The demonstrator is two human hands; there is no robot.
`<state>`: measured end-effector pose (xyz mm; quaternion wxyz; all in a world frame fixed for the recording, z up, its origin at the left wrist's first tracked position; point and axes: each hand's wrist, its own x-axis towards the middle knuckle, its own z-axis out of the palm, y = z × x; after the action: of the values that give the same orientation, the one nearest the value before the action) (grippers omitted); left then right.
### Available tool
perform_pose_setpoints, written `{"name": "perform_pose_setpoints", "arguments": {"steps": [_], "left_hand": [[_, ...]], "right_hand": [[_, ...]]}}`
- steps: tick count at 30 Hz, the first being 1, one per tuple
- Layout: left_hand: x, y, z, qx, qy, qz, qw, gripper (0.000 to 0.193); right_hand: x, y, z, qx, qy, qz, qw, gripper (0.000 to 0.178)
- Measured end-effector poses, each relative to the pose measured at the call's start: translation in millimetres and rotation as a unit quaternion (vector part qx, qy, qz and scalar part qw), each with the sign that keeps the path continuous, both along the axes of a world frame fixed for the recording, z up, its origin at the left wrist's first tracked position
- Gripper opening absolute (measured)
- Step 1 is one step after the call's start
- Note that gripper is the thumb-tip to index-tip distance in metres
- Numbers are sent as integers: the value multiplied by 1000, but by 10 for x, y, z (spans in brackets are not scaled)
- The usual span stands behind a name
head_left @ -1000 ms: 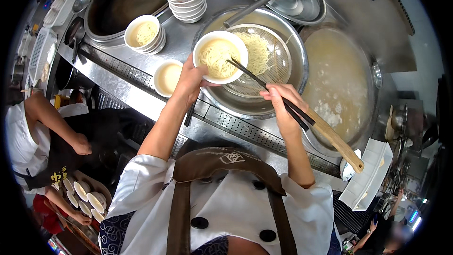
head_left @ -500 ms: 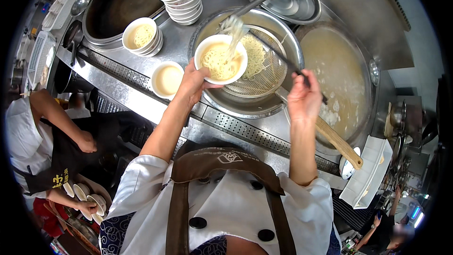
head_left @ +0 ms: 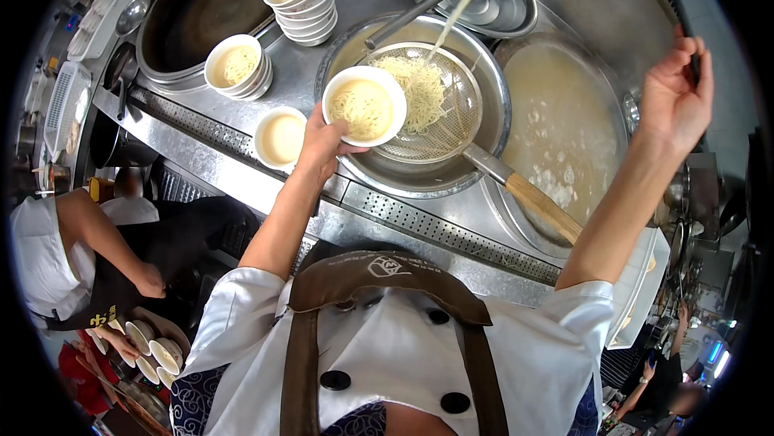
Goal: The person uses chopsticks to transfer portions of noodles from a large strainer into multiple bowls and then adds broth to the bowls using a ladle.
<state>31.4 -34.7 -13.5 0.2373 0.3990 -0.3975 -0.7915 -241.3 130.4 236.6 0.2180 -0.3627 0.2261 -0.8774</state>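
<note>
My left hand (head_left: 322,142) grips a white bowl (head_left: 395,117) of thin pale noodles in broth, thumb over the rim, held above the near left edge of a large steel basin (head_left: 501,125). Across that basin rests a round mesh strainer (head_left: 461,117) with a wooden handle (head_left: 538,204), holding a heap of noodles (head_left: 419,97). A stretched strand of noodles (head_left: 466,2) rises from the heap past the upper picture edge. My right hand (head_left: 677,101), raised at the far right, closes around long dark chopsticks (head_left: 695,61); their tips are out of view.
Stacked bowls (head_left: 305,12) and another stack topped with noodles (head_left: 239,66) stand left, near a broth bowl (head_left: 281,137). Cloudy liquid fills a big pot (head_left: 556,125) at right. A ladle (head_left: 419,12) lies across a steel bowl (head_left: 524,23). A co-worker (head_left: 97,242) handles bowls at lower left.
My right hand has swung up and right with the chopsticks, away from the bowl, drawing noodles up from the strainer. The left hand and its bowl stay almost in place.
</note>
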Motion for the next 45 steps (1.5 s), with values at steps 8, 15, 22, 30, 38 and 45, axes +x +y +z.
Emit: {"name": "perform_pose_setpoints", "arguments": {"steps": [8,15,22,30,38,45], "left_hand": [[104,24,105,-29,-19,21,999,54],[92,35,150,-20,-13,31,999,53],[117,58,108,31,31,34,998,54],[59,137,58,-16,33,37,999,54],[303,-162,102,0,-67,33,997,46],[964,-1469,190,-211,-139,180,951,36]], "right_hand": [[647,133,-1829,472,70,-261,839,23],[1305,19,-2347,375,-205,-226,876,26],[1420,20,-2049,325,-179,-180,911,24],[1573,-61,-1913,387,271,-245,846,6],[1405,179,-1389,386,79,-212,894,14],[957,94,-2445,415,308,-241,821,8]]}}
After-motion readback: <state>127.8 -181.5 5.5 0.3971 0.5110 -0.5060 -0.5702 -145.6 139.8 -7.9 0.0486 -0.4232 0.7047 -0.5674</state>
